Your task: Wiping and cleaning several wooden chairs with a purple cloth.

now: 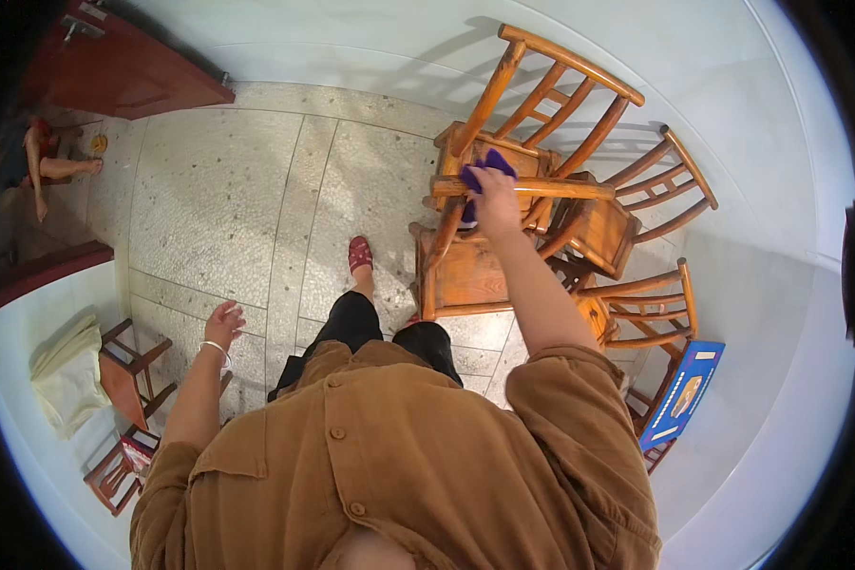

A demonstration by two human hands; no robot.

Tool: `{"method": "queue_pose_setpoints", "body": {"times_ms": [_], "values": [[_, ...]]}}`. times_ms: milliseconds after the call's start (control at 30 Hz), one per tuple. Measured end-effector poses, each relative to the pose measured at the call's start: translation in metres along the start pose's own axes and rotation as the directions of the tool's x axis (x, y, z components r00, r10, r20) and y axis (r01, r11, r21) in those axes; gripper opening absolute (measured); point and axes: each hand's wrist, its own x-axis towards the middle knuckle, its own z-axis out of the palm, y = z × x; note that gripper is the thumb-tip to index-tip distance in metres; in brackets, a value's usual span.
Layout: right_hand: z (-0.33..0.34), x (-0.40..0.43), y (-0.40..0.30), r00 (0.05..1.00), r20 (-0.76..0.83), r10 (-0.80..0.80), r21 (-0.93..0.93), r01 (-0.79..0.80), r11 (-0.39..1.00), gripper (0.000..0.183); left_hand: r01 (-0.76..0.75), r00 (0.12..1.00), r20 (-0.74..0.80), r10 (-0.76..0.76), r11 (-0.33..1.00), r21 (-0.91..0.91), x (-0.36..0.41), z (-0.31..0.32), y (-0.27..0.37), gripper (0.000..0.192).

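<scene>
My right hand (497, 203) grips a purple cloth (499, 160) and presses it over the top rail (566, 188) of a brown wooden chair. That chair's seat (467, 278) shows below my forearm; part of its backrest is hidden by my hand and arm. Directly behind it, a second wooden chair (506, 160) stands with its slatted backrest (573, 100) towards the wall. To the left, my left hand (224, 324) hangs in the air over the floor, fingers apart and holding nothing. A white bracelet (217, 349) circles that wrist.
More wooden chairs (598, 228) crowd the right wall, near a blue printed box (682, 395). A dark red door (128, 64) stands at upper left; a seated person's leg (68, 167) shows beyond. Small wooden stools (125, 385) and a pale cloth (71, 374) are at lower left.
</scene>
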Motion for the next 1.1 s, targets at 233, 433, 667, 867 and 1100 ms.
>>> {"method": "queue_pose_setpoints", "body": {"times_ms": [233, 433, 667, 867, 1100], "values": [[-0.035, 0.022, -0.021, 0.978, 0.116, 0.175, -0.179, -0.153, 0.972, 0.055, 0.063, 0.985, 0.142, -0.097, 0.971, 0.232, 0.016, -0.022, -0.051, 0.036], [-0.034, 0.031, -0.007, 0.934, 0.333, 0.127, -0.202, -0.061, 0.978, 0.052, -0.149, 0.976, 0.211, 0.053, 0.869, 0.471, -0.017, -0.023, -0.062, 0.036], [0.088, -0.061, -0.028, 0.978, -0.124, 0.168, 0.191, -0.142, 0.971, 0.036, -0.445, 0.893, 0.394, 0.216, 0.551, 0.706, 0.005, -0.063, -0.088, 0.035], [0.085, -0.233, -0.037, 0.811, 0.377, 0.448, 0.252, -0.555, 0.793, 0.041, -0.536, 0.843, 0.484, 0.234, 0.431, 0.726, 0.052, -0.074, -0.064, 0.030], [0.075, -0.511, -0.036, 0.025, 0.291, 0.956, 0.327, -0.942, -0.075, 0.044, -0.482, 0.827, 0.558, 0.070, 0.599, 0.639, 0.111, 0.026, 0.057, 0.033]]}}
